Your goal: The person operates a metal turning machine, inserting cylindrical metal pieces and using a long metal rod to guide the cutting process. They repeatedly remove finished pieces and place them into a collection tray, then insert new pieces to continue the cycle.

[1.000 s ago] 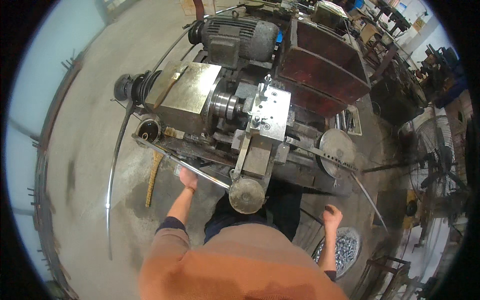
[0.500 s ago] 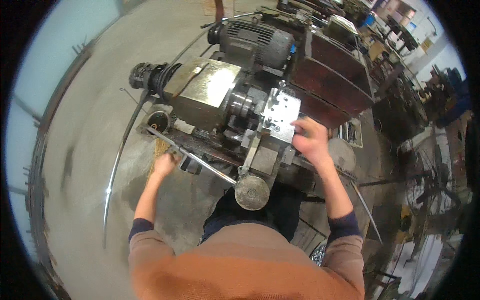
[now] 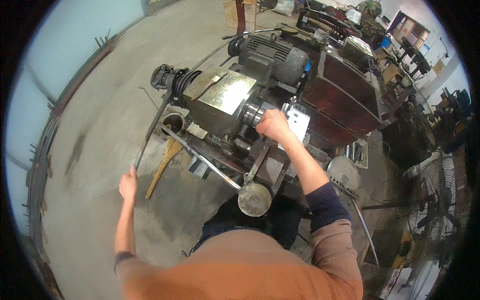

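Note:
My left hand [image 3: 128,186] is closed around a long metal lever [image 3: 149,131] at the left of the machine. The lever runs up to the ribbed end of a block-shaped headstock [image 3: 220,89] with a shiny top. My right hand [image 3: 274,125] is closed beside the spindle [image 3: 251,114], at the left edge of a bright metal plate [image 3: 298,121] with holes. What its fingers grip is hidden under the hand. Below it, a flat bar leads down to a round metal knob [image 3: 254,199], and a shiny rod [image 3: 212,167] slants from the left toward that knob.
A yellow bundle of thin strands [image 3: 165,167] hangs under a round cup [image 3: 173,121]. An electric motor [image 3: 275,59] and a dark red box [image 3: 345,85] stand behind. To the right are a round disc [image 3: 343,172], a tool tray [image 3: 358,152] and a caged fan [image 3: 434,192].
My left hand has gone from beside the yellow bundle out left onto the lever. My right hand has moved left from the plate's right edge to beside the spindle. The view has shifted.

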The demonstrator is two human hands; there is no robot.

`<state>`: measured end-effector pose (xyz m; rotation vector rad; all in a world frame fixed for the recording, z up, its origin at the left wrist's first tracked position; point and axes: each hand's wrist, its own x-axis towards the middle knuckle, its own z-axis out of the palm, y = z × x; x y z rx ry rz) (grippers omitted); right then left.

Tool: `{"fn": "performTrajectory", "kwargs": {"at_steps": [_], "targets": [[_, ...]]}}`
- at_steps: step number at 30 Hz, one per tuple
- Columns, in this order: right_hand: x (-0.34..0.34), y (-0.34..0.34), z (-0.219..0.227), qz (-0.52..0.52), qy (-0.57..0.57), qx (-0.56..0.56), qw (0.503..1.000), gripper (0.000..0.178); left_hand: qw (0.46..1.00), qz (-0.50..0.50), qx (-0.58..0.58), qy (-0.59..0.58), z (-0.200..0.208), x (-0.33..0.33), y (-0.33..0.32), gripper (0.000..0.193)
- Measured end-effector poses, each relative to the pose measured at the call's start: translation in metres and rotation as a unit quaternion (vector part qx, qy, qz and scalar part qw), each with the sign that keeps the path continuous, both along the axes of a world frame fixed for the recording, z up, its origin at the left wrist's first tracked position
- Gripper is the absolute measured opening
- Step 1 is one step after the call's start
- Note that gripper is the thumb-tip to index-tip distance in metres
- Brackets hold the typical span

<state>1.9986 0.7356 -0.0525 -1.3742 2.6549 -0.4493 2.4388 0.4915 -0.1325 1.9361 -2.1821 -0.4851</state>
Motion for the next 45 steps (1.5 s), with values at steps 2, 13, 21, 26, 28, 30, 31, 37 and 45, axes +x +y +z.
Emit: {"fn": "performTrajectory", "kwargs": {"at_steps": [2,13,21,26,28,30,31,37,45], "targets": [[0.003,0.002,0.002,0.002,-0.007,0.000,1.000,0.026,1.000,-0.001,-0.009,-0.021,0.005,-0.021,0.052,0.060],[-0.056,0.102,0.088,-0.109,0.037,-0.167,0.979,0.025,0.986,-0.116,0.072,0.093,-0.009,-0.006,0.037,0.037],[-0.199,0.162,0.100,-0.308,0.151,-0.089,0.935,0.027,0.884,-0.235,0.279,0.291,0.008,-0.060,-0.006,0.018],[-0.226,0.163,0.087,-0.342,0.121,-0.044,0.931,0.031,0.900,-0.226,0.233,0.291,0.003,-0.057,-0.002,0.026],[-0.223,0.170,0.080,-0.274,0.178,0.031,0.945,0.032,0.897,-0.231,0.235,0.295,-0.010,-0.055,-0.013,0.029],[-0.186,0.179,0.079,-0.258,0.108,-0.157,0.947,0.034,0.883,-0.230,0.249,0.324,-0.025,-0.046,-0.022,0.032],[-0.177,0.205,0.058,-0.171,0.116,-0.314,0.927,0.032,0.872,-0.234,0.267,0.337,-0.028,-0.048,-0.026,0.034],[0.034,0.410,-0.001,-0.375,-0.001,-0.271,0.886,0.034,0.841,-0.263,0.345,0.323,-0.017,-0.057,-0.008,0.037],[0.266,0.684,-0.210,-0.642,-0.012,0.146,0.752,0.026,0.849,-0.191,0.380,0.314,-0.034,-0.085,-0.033,0.036]]}}
